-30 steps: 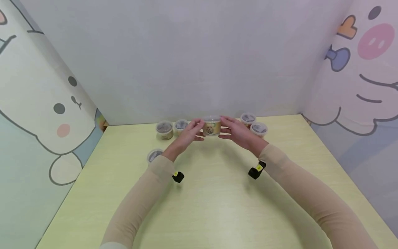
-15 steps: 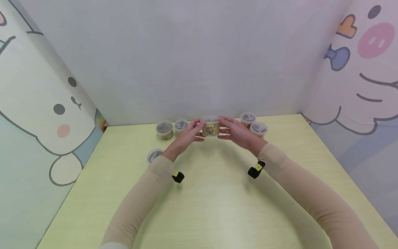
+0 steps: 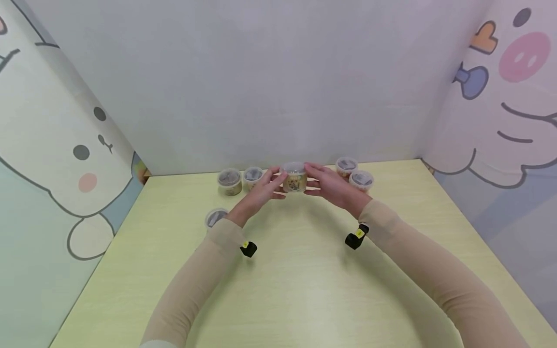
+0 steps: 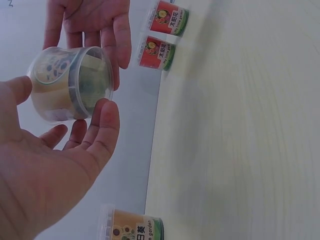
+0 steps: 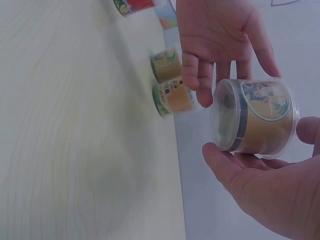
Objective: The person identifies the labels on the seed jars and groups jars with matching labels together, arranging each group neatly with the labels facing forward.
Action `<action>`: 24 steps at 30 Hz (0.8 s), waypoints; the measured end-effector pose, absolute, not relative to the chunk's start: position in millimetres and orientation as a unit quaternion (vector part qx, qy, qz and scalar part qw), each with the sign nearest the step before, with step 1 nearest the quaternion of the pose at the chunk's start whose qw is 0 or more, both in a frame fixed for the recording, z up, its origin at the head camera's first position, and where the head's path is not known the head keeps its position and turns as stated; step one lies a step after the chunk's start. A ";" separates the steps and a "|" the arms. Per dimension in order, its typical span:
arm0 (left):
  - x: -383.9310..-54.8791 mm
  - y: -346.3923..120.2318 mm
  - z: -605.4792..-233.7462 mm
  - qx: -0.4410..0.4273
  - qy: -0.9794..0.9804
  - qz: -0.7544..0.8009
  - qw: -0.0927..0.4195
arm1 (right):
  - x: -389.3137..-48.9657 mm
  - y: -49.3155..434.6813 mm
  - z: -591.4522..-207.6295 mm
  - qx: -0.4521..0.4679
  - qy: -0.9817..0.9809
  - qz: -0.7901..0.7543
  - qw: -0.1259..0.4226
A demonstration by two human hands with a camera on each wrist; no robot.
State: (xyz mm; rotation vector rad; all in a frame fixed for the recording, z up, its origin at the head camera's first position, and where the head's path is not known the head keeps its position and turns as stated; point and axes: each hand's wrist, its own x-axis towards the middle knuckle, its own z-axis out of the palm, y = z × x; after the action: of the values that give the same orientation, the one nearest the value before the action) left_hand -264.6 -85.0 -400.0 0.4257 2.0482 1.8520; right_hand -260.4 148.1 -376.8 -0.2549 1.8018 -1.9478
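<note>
My two hands hold a lidded clear plastic tub [image 3: 295, 178] with a tan picture label above the back of the table. The left hand [image 3: 260, 189] grips its left side, thumb near the lid rim and fingers toward the base. On the opposite side, the right hand [image 3: 332, 184] holds it the same way. Both wrist views show the tub [image 4: 70, 85] between the thumbs and fingertips, its clear base turned toward the table. A tan-labelled tub [image 3: 229, 181] and a smaller tub [image 3: 253, 176] stand just left of the left hand.
Two red-labelled tubs, one at the wall [image 3: 346, 165] and one nearer [image 3: 361, 179], stand beyond the right hand. Another tub [image 3: 215, 217] is partly hidden by the left forearm. A pale wall [image 3: 278, 87] borders the table's [image 3: 296, 280] far edge; cartoon-printed panels flank it.
The held tub has shifted slightly left and tipped so that more of its lid shows in the head view. Both hands keep their hold on it; the other tubs stay put.
</note>
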 end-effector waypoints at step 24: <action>-271.8 -100.3 -383.2 0.190 0.779 0.571 0.173 | -271.7 137.4 -375.1 -0.097 0.662 -0.706 0.231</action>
State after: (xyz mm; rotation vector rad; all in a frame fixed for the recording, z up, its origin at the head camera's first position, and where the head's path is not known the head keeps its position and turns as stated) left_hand -271.8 -100.3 -383.2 0.5398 2.2104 1.6210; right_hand -271.7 137.4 -375.1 -0.2668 1.8215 -1.9409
